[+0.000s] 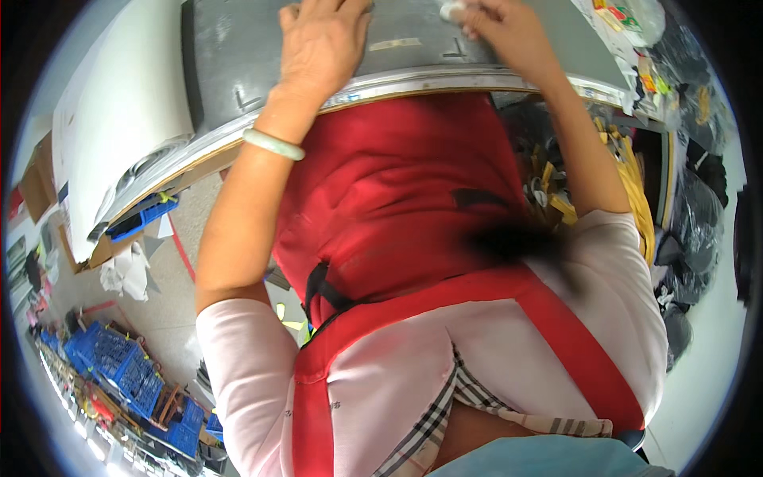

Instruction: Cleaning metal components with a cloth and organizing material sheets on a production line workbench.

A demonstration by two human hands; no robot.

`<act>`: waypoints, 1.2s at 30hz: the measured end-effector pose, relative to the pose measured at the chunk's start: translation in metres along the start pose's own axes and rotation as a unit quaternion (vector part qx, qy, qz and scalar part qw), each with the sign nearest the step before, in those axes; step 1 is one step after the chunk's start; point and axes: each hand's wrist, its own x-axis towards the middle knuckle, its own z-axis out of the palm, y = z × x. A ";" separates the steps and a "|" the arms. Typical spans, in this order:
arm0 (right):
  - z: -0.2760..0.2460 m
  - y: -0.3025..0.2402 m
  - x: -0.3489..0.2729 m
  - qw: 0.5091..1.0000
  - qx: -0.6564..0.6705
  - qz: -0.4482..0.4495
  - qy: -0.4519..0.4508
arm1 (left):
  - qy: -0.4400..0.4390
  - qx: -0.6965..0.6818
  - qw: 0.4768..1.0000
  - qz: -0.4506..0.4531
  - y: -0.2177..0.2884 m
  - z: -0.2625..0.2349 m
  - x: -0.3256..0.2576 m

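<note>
My left hand lies on a dark grey sheet on the worktable, its fingers stretched out and partly cut off by the top of the picture. Nothing shows in its grip. My right hand is closed, with thumb and fingers pinching a small white rounded piece over the right part of the sheet. What that piece is I cannot make out. Between my hands the sheet bears a strip of beige tape and a dark angled mark; another such mark lies left of my left wrist.
A large white sheet curls over the table's left end. The table edge runs just in front of my red apron. Yellow strips and dark plastic bags sit at right; blue crates stand lower left.
</note>
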 end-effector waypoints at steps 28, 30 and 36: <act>0.007 -0.030 -0.038 0.980 -0.198 0.014 0.011 | 0.022 -0.011 1.000 -0.005 -0.003 0.012 0.001; -0.013 -0.028 -0.029 0.982 -0.152 0.079 -0.081 | 0.003 -0.013 1.000 -0.009 -0.001 0.008 0.002; -0.012 -0.038 0.021 0.998 -0.008 0.049 -0.031 | 0.071 -0.011 0.997 0.023 -0.028 0.041 -0.005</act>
